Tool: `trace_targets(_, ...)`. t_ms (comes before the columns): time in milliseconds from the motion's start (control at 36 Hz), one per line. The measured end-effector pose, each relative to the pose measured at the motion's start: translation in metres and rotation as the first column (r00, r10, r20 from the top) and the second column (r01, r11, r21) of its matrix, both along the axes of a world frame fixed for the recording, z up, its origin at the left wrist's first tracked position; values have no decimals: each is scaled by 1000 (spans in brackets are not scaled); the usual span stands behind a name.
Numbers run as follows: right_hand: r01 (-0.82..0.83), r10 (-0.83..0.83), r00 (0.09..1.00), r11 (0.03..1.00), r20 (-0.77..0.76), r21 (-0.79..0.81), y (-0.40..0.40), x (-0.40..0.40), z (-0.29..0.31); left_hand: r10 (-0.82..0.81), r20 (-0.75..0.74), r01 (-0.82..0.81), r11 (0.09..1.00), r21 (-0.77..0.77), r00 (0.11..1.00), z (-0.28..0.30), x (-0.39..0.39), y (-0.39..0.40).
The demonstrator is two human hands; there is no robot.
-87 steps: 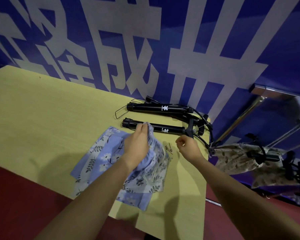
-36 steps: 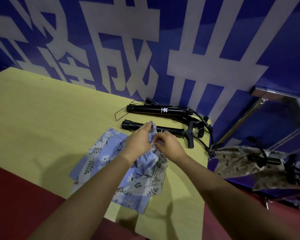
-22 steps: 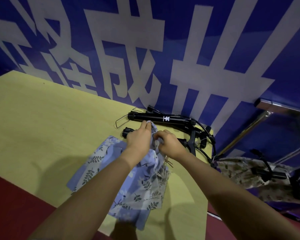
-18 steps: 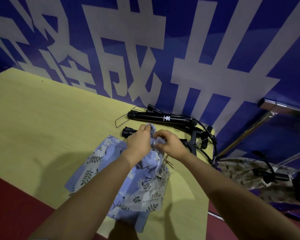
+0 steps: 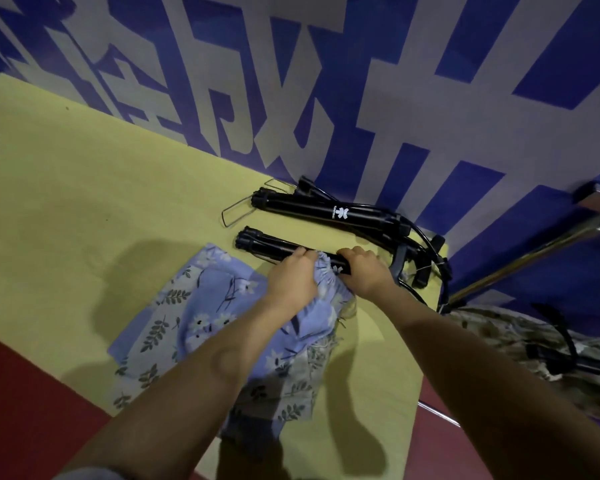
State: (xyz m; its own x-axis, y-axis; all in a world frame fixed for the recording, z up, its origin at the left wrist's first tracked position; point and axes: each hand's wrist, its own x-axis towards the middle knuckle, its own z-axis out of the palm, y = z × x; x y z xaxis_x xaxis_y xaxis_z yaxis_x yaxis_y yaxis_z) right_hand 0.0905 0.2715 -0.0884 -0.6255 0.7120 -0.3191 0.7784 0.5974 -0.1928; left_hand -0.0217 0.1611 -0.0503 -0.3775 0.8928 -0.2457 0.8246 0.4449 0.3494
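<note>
A blue floral cloth bag [image 5: 205,306] lies on the yellow table [image 5: 84,202], its gathered drawstring mouth raised toward a black folded tripod [image 5: 267,245]. My left hand [image 5: 293,278] grips the left side of the bag's mouth. My right hand [image 5: 364,271] grips the right side of the mouth, right against the near tripod's tube. The mouth edge sits bunched between both hands. A second black folded tripod [image 5: 326,211] lies just behind, by the wall.
A blue wall with large white characters [image 5: 326,98] runs behind the table. A thin wire loop [image 5: 236,213] lies left of the far tripod. Right of the table, a beige floral bag [image 5: 520,341] hangs near metal bars [image 5: 534,254]. Red floor [image 5: 32,393] lies below.
My right hand came from the table's right part to the bag's mouth. Both hands then carried the gathered mouth forward to the near tripod.
</note>
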Motion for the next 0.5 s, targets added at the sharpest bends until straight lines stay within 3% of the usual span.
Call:
trace_targets(139, -69, 65, 997, 995, 50, 75, 2, -1, 3, 9, 17, -9, 1000, 10, 1000, -4, 1, -5)
trace_targets(500, 68, -44, 984, 989, -174, 134, -24, 17, 42, 24, 26, -28, 987, 158, 999, 22, 1, -24)
